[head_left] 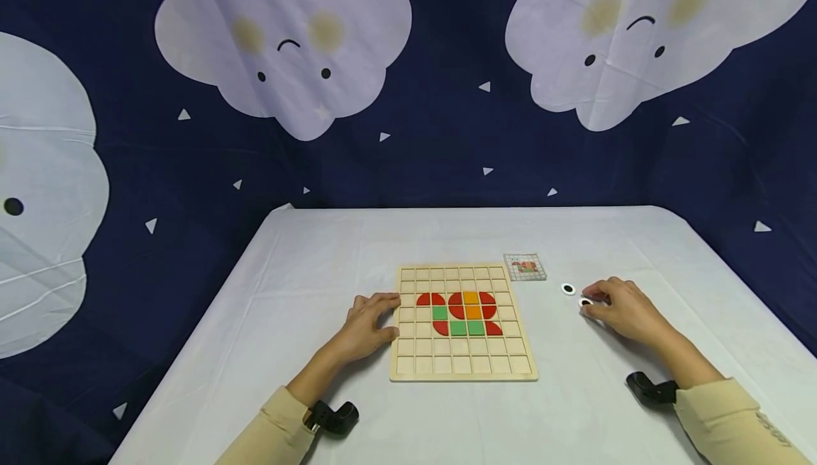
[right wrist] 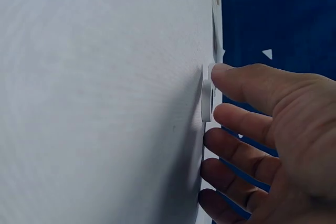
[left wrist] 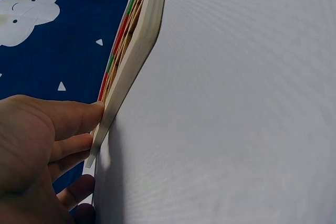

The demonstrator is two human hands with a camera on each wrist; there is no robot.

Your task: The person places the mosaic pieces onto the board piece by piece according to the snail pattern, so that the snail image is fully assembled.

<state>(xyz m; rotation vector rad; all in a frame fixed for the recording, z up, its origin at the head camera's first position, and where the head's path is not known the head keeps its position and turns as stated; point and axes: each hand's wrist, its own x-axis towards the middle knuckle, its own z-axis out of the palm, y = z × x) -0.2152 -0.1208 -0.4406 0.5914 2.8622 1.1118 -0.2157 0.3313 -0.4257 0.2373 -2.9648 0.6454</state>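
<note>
A wooden grid board lies on the table, with red, orange and green tiles set in its middle cells. My left hand touches the board's left edge with thumb and fingertips; the left wrist view shows the thumb against the board's rim. My right hand, to the right of the board, has thumb and forefinger around a small white disc with a black dot, partly covered by the fingers. That white disc looks thin and low on the table. A second white disc lies just beyond it.
A small card with a printed grid picture lies at the board's far right corner. The white-covered table ends at a dark blue cloth with clouds behind. Black devices are strapped to both wrists.
</note>
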